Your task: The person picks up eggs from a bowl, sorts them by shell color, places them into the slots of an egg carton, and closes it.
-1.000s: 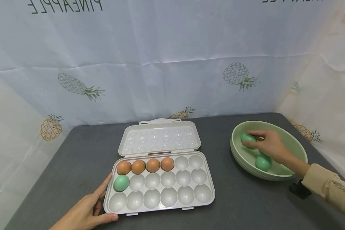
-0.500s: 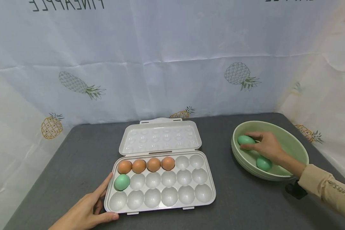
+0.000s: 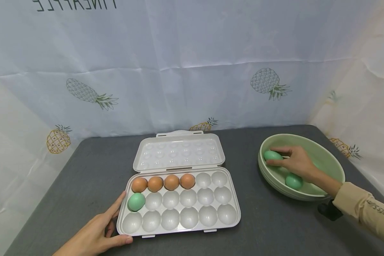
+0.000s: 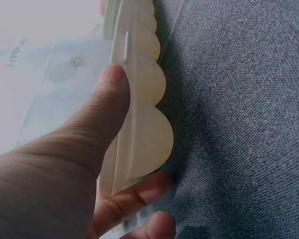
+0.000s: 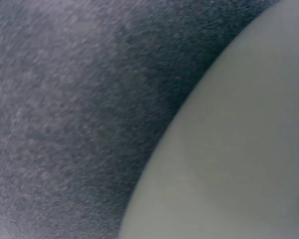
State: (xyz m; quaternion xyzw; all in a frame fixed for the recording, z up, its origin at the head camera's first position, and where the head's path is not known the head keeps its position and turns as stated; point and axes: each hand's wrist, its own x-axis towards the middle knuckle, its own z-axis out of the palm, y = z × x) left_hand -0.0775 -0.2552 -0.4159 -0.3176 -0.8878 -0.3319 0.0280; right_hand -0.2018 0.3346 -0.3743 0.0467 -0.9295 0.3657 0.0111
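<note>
My right hand (image 3: 296, 163) reaches into the light green bowl (image 3: 326, 165) on the right. Its thumb and fingers pinch a green egg (image 3: 273, 155) near the bowl's left wall. Another green egg (image 3: 293, 181) lies lower in the bowl, partly under the wrist. My left hand (image 3: 94, 231) holds the near left corner of the white egg tray (image 3: 233, 224), thumb (image 4: 109, 94) along the front rim and fingers at the left end. Several brown eggs (image 3: 171, 182) fill the left part of its back row; one green egg (image 3: 136, 202) sits leftmost in the middle row.
The tray's lid (image 3: 179, 153) lies folded back behind it. Dark grey table surface (image 3: 249, 209) stretches between tray and bowl. A pineapple-print cloth (image 3: 179, 89) hangs behind the table. The right wrist view shows just the bowl's outer wall (image 5: 239, 149) and the table.
The right hand and the green egg in it have shifted slightly left within the bowl. My left hand stays at the tray's corner.
</note>
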